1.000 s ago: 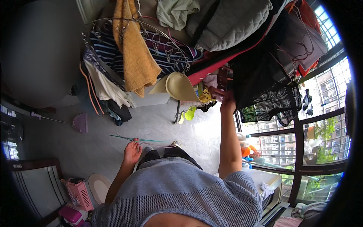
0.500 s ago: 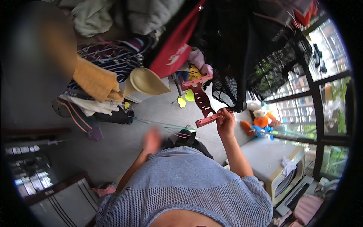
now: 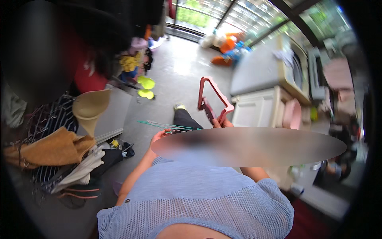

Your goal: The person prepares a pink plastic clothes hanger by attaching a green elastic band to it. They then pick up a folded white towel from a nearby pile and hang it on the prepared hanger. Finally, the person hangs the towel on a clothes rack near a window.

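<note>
My right hand (image 3: 221,123) grips a red plastic clothes hanger (image 3: 213,99) by its lower end, and the hanger stands up in front of my chest. My left hand (image 3: 160,136) holds thin green wire hangers (image 3: 167,126) that point left and lie almost level. Both hands sit close together above my dark trouser leg (image 3: 184,118). A blurred band covers the wrists just below the hands.
A heap of clothes, with an orange cloth (image 3: 47,147) and a tan hat (image 3: 89,107), lies at the left. A white washing machine (image 3: 264,83) stands at the right. Yellow slippers (image 3: 145,85) and toys (image 3: 227,46) rest on the grey floor ahead.
The view has swung away from the hanging clothes toward the floor and washing machine. My right hand has brought the red hanger down from the rack to chest height. My left hand now holds green wire hangers.
</note>
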Tool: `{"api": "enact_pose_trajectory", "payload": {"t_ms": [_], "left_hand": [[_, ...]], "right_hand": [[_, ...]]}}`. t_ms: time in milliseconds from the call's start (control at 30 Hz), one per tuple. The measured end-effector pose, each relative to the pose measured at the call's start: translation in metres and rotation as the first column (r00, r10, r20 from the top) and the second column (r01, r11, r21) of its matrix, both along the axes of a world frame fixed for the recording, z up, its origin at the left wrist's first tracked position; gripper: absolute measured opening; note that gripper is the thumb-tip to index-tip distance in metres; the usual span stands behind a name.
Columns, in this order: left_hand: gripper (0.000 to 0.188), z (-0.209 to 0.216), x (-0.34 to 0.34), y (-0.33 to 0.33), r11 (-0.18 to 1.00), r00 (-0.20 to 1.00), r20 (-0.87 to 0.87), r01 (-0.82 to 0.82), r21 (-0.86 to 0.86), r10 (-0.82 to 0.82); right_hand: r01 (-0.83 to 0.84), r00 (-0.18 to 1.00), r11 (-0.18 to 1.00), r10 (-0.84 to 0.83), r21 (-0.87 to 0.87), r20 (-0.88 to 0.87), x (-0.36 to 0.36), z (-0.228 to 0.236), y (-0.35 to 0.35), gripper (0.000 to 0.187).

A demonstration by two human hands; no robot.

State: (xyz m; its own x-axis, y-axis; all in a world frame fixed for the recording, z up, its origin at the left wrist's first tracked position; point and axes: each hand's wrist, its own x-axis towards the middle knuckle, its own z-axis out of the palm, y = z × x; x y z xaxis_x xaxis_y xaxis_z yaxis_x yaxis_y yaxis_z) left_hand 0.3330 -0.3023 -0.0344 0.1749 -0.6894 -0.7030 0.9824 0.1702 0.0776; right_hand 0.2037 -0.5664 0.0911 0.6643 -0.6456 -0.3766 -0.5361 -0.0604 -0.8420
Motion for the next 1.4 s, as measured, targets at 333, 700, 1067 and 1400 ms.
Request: {"api": "enact_pose_trajectory", "payload": {"t_ms": [333,700,1067,1400], "left_hand": [[0.038,0.027,-0.064,-0.063,0.884,0.872,-0.147,0.454,-0.110,-0.467],[0.028,0.069,-0.163,-0.105,0.511,0.506,0.087,0.858,0.048,-0.858],[0.031,0.080,-0.375,-0.113,-0.012,-0.023,-0.100,0.993,-0.115,-0.995],[0.022,0.062,-0.468,-0.106,-0.193,-0.229,-0.104,0.942,-0.273,-0.968]], "right_hand": [[-0.142,0.986,0.553,0.003,-0.821,-0.168,-0.177,0.035,0.107,0.012],[0.418,0.871,0.577,-0.473,-0.702,0.130,-0.326,-0.007,0.178,0.011],[0.724,-0.340,0.046,-0.844,0.688,0.415,-0.481,-0.047,0.199,0.025],[0.472,-0.625,-0.030,-0.716,0.881,0.311,-0.562,-0.039,0.219,0.020]]}}
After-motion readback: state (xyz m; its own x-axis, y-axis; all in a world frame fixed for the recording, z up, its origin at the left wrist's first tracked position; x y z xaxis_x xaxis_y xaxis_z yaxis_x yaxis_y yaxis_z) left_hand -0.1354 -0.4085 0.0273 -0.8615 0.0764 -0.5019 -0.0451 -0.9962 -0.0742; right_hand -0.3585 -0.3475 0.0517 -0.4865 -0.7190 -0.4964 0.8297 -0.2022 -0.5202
